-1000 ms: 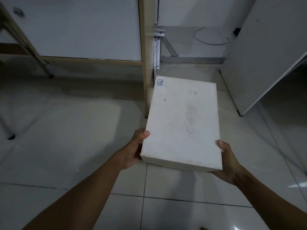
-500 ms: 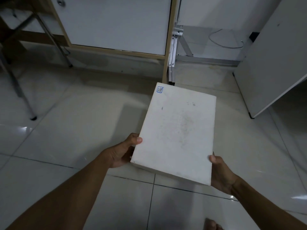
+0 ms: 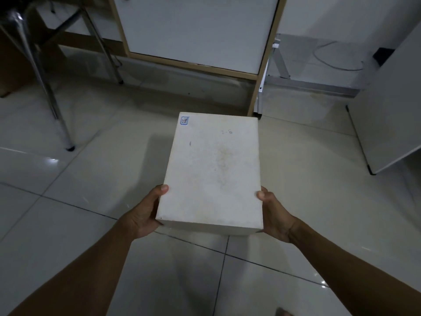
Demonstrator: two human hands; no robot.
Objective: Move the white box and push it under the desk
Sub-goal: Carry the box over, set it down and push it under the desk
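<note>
The tiled floor (image 3: 95, 201) fills most of the view, and across the top runs the counter (image 3: 193, 33), a white panel framed in pale wood with a shadowed gap beneath its lower rail. Compared with a second ago this panel sits more to the centre and its gap now lies almost straight ahead of the box; before, the wooden upright (image 3: 256, 92) stood directly behind the box's far edge. I judge that the person has turned left to line up with the opening, so the carry is close to done and the lowering and pushing remain.

A chair's chrome legs (image 3: 43, 83) stand at the left, well apart from the box. A white board (image 3: 391, 106) leans at the right.

The white box (image 3: 214, 174) is held in the air above the floor, long side pointing toward the counter, now squarer to it than before, and not yet on the tiles.

The left hand (image 3: 143, 215) clasps its near left corner, thumb on the top edge. The right hand (image 3: 273, 215) clasps the near right corner likewise; the fingers beneath are hidden.

A small blue-edged sticker (image 3: 184, 121) marks the far left corner
</note>
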